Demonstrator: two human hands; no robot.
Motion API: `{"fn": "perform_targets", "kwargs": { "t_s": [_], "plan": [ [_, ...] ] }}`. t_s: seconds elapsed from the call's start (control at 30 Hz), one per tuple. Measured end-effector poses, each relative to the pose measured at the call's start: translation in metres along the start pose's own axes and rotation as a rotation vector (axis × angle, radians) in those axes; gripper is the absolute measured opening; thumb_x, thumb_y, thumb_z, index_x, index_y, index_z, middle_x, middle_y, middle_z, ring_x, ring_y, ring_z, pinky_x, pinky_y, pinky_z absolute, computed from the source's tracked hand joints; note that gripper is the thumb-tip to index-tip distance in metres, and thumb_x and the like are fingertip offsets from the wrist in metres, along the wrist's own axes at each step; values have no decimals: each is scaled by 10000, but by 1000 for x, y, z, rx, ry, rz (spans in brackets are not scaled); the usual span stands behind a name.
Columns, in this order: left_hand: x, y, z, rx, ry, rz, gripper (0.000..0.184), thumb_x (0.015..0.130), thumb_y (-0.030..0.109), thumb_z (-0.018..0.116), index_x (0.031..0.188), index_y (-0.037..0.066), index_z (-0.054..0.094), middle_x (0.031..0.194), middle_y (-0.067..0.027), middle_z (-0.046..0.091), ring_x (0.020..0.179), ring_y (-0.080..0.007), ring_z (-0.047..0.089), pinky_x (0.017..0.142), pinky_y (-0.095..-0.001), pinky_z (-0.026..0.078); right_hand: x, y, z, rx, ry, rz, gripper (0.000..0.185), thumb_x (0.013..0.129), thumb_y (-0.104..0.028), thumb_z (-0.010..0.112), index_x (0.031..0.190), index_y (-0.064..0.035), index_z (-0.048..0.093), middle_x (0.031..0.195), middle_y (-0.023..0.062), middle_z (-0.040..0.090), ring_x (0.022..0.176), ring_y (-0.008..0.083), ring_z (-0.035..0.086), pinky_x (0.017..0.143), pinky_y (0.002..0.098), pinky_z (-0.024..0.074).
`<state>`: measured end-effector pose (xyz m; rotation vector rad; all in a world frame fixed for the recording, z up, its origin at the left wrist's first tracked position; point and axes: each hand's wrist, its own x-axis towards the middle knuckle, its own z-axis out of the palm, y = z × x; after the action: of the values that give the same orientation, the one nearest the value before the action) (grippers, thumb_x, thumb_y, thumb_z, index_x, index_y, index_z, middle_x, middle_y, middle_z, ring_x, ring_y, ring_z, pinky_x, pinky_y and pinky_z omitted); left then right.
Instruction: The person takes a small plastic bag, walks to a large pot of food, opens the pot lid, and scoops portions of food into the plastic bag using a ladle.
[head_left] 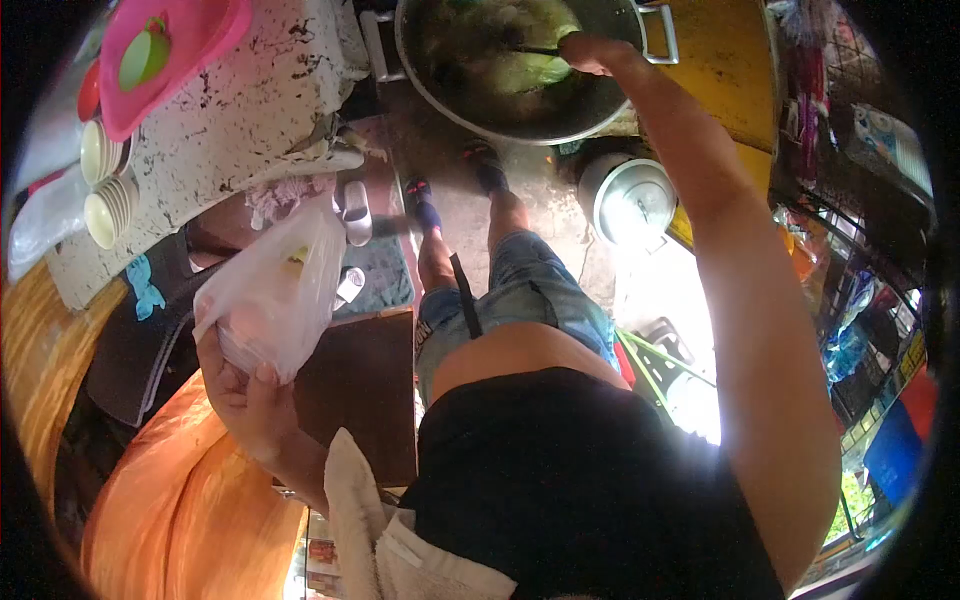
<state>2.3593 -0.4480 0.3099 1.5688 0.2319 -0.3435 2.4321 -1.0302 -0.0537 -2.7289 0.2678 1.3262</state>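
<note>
My left hand [245, 390] is closed around the bottom of a translucent white plastic bag [280, 290]. Something pale orange and a bit of yellow-green show through the plastic, too blurred to name. At the top, my right hand [598, 55] reaches over a wide, two-handled metal pan [490, 132]. Its fingers are wrapped round a dark-handled utensil [538, 50], whose far end is lost in the pan. Murky liquid and a pale green mass [525, 70] are in the pan, partly veiled by what looks like steam.
To the left, a worn white counter [240, 110] carries a pink basin [190, 60] and stacked bowls [110, 210]. A lidded metal pot [635, 200] stands on the floor below the pan. Orange cloth [200, 490] hangs at lower left. Cluttered racks [850, 220] line the right.
</note>
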Motion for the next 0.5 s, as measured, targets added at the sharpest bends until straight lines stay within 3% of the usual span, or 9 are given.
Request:
{"fn": "perform_targets", "kwargs": {
  "t_s": [0.13, 0.27, 0.37, 0.4, 0.5],
  "plan": [
    [-7, -3, 2, 15, 37, -58, 866, 733, 144, 756, 1432, -72, 294, 1411, -196, 418, 1270, -292, 469, 1018, -392, 445, -58, -24, -27, 493, -389, 372, 236, 993, -329, 412, 987, -174, 589, 576, 15, 447, 380, 89, 259, 344, 293, 188],
    [-6, -4, 20, -35, 45, -31, 862, 728, 149, 747, 1428, -78, 298, 1415, -206, 407, 1272, -292, 468, 1022, -394, 445, -74, -11, 8, 882, -513, 409, 234, 982, -428, 439, 956, -237, 572, 569, -37, 424, 383, 54, 211, 359, 259, 128],
    [-4, -11, 21, -55, 38, -38, 866, 724, 152, 744, 1429, -77, 296, 1425, -211, 396, 1279, -292, 460, 1028, -397, 442, -78, -12, 22, 966, -506, 317, 247, 996, -416, 414, 971, -239, 584, 568, -43, 422, 383, 58, 218, 361, 260, 137],
    [-2, -11, 21, -53, 28, -39, 868, 724, 154, 745, 1430, -75, 296, 1429, -212, 392, 1283, -291, 457, 1030, -399, 441, -77, -15, 19, 921, -508, 342, 258, 1007, -405, 401, 1106, -249, 581, 583, -41, 428, 389, 63, 223, 364, 261, 157],
    [3, -12, 22, -73, 14, -30, 871, 720, 153, 746, 1431, -72, 296, 1435, -213, 387, 1288, -291, 452, 1033, -398, 441, -74, -11, 20, 866, -442, 283, 304, 1005, -418, 411, 1240, -270, 534, 595, -39, 424, 397, 60, 227, 362, 252, 166]
  ]
}}
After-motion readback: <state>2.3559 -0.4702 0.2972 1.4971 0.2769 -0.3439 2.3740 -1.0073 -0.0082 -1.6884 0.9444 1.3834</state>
